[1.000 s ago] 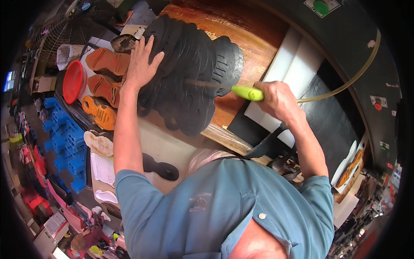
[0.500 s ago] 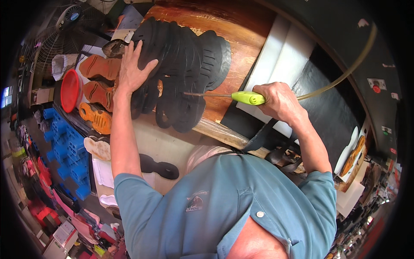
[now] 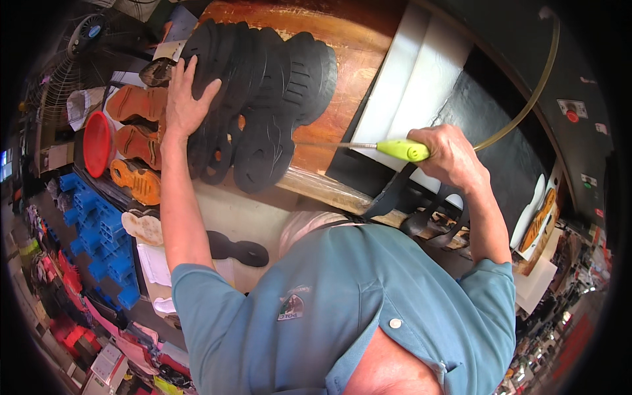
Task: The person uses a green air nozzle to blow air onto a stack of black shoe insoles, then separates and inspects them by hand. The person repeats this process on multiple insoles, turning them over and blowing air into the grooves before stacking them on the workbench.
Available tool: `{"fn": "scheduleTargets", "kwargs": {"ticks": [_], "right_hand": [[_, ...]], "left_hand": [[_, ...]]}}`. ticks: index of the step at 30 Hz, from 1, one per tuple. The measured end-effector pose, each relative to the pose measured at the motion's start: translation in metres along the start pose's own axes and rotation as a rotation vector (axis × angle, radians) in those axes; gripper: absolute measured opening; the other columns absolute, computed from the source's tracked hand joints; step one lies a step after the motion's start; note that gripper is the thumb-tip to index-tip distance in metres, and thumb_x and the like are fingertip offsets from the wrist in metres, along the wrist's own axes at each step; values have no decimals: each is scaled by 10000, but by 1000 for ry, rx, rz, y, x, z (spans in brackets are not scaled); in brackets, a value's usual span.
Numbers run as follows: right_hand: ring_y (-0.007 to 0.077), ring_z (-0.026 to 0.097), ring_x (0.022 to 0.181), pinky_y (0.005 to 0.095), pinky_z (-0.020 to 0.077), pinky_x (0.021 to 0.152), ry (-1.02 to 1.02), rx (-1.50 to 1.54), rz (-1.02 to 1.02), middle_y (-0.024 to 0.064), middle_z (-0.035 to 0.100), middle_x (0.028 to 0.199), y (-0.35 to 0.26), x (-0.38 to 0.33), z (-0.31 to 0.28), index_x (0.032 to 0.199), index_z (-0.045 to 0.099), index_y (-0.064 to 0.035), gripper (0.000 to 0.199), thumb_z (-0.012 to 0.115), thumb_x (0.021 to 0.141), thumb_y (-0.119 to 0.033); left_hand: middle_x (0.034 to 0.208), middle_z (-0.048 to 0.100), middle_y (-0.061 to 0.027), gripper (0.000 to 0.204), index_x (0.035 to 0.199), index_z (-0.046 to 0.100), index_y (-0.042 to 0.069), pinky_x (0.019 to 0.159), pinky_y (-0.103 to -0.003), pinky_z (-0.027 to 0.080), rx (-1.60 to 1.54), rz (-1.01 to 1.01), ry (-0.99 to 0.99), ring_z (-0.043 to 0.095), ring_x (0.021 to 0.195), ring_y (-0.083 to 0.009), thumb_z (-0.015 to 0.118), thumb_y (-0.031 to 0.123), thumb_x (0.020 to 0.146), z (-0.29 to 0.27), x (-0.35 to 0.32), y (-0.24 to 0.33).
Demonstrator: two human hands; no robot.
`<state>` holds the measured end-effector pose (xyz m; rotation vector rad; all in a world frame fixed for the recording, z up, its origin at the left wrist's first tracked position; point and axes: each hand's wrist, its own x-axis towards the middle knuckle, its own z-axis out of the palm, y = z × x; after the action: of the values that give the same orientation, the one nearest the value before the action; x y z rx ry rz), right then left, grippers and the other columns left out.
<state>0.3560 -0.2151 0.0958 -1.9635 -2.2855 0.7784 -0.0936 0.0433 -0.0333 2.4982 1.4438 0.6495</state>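
Observation:
Several black shoe soles [image 3: 263,148] overlap in a row on the brown wooden table top. My left hand [image 3: 186,102] lies open with spread fingers on the left end of the row. My right hand [image 3: 449,155] is closed round a yellow-green air blow gun [image 3: 401,149]. The gun's thin nozzle points left, its tip close to the right edge of the nearest soles. From behind my right hand a yellowish hose [image 3: 526,112] curves up to the far right.
Left of the soles stand orange-brown soles [image 3: 137,181], a red round tub [image 3: 97,143] and blue plastic pieces [image 3: 99,230]. White boards [image 3: 395,72] and a black sheet [image 3: 497,118] lie on the right. A fan [image 3: 82,39] stands far left. One dark sole [image 3: 237,249] lies near my body.
The air blow gun and my right hand have moved right, drawing the nozzle tip back from over the soles. The view has shifted slightly; my left hand stays on the row.

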Motion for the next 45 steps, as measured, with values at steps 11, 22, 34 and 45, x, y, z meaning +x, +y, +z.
{"fn": "scheduleTargets", "kwargs": {"ticks": [11,22,34,45], "right_hand": [[429,736,856,518,590,762,2,81,-33,185,737,860,-12,-2,17,926,711,-47,158,759,777,-21],[452,723,801,514,584,739,188,-90,223,221,722,797,-6,-9,-2,956,759,-36,126,818,864,-98],[452,723,793,529,577,729,154,-2,225,229,713,786,-10,-21,2,941,750,-30,124,788,831,-70],[450,727,840,532,580,741,179,53,189,210,744,861,-15,-4,21,938,717,-13,159,772,790,-32]], "left_hand": [[1761,335,-281,846,1693,442,124,1338,-543,249,9,-48,-32,271,1648,-475,735,542,1019,-3,1,2],[1775,299,-289,861,1708,415,110,1346,-548,218,-15,-35,-59,238,1659,-484,706,557,1032,-4,0,1],[1775,296,-295,854,1711,413,122,1342,-553,231,-24,-49,-77,238,1654,-496,701,559,1037,-5,1,0],[1758,307,-326,825,1701,428,98,1338,-547,234,-91,-62,-82,239,1650,-508,686,539,1053,-5,2,1]]}}
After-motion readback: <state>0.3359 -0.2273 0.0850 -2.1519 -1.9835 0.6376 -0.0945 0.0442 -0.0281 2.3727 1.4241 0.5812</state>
